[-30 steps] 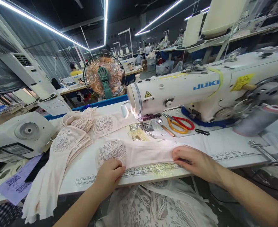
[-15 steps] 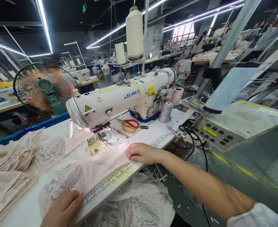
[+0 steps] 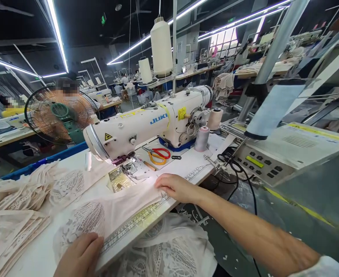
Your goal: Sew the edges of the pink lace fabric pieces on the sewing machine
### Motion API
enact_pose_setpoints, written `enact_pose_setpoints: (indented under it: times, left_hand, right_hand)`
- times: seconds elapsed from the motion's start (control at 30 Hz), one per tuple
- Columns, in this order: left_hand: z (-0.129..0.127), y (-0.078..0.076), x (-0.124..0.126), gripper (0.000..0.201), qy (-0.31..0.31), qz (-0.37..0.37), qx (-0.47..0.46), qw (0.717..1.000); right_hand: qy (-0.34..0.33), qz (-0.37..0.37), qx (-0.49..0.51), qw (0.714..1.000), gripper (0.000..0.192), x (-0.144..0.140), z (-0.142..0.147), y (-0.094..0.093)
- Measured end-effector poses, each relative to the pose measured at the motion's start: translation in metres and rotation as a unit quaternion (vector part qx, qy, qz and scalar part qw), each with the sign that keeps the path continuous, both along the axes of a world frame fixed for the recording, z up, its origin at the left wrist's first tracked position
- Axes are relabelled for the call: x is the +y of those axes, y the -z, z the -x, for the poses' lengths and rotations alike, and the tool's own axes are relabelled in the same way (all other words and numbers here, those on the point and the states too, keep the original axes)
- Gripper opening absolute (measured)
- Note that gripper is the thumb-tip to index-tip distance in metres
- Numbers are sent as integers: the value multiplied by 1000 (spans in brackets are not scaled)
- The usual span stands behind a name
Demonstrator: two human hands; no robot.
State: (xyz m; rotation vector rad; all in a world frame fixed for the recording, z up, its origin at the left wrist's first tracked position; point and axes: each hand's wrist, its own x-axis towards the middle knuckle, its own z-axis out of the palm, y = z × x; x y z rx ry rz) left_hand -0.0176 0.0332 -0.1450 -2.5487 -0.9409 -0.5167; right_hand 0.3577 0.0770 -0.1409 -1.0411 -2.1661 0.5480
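Note:
A pale pink fabric piece (image 3: 126, 209) with a lace cup at its left end lies stretched along the front of the sewing table. My right hand (image 3: 173, 187) grips its right end, fingers curled and closed on the cloth. At the lace end, my left hand (image 3: 81, 252) is closed with its fingers together on the edge; the thumb is hidden. Just behind the cloth stands a white sewing machine (image 3: 140, 132), its needle area above a taped plate (image 3: 120, 181). A printed ruler strip (image 3: 137, 223) runs along the table's front edge.
Stacked lace pieces (image 3: 16, 234) lie at the left. Scissors (image 3: 157, 154), a small blade (image 3: 176, 157) and a thread cone (image 3: 201, 139) sit beside the machine. More lace cloth (image 3: 175, 250) hangs below the front edge. A control box (image 3: 290, 150) stands right; a fan (image 3: 60, 111) is behind.
The view has shifted slightly, so the fan and stacks sit a little further right. Both hands keep their places on the fabric, and the strip by the right hand looks slightly more lifted.

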Motion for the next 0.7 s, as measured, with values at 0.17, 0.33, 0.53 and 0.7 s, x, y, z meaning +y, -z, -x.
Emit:
enact_pose_setpoints:
  times: [0.17,0.33,0.53,0.7]
  left_hand:
    - [-24,-28,-38,25,-78,36,-16,996]
    - [-50,-86,-77,30,-64,201,-134,968]
    - [-29,-144,-83,26,-166,552,-109,810]
    - [-6,-131,-51,45,-156,595,-74,785]
  right_hand:
    - [-55,-129,-14,990,30,-45,35,-13]
    - [-131,-226,-30,965,27,-76,83,-28]
    - [-253,1,-7,967,18,-83,87,-50]
    - [-198,-4,-146,969,17,-59,93,-41]
